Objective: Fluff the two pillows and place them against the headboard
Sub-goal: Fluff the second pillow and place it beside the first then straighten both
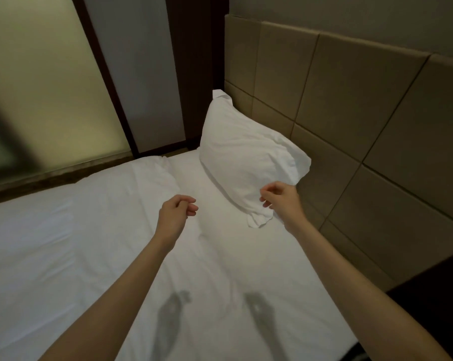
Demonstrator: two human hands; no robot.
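A white pillow (248, 152) stands tilted on the bed, its back leaning against the beige padded headboard (350, 121). My right hand (280, 201) hovers at the pillow's lower near corner, fingers loosely curled and holding nothing. My left hand (177, 212) hangs over the sheet to the left of the pillow, apart from it, with its fingers also loosely curled and empty. A flatter white shape (155, 175) lies on the bed to the left of the pillow; I cannot tell whether it is the second pillow or folded bedding.
The white bed sheet (63, 243) spreads across the lower left. Frosted glass panels (50, 87) with dark frames stand beyond the bed's far side. A dark surface (434, 295) sits at the right, below the headboard.
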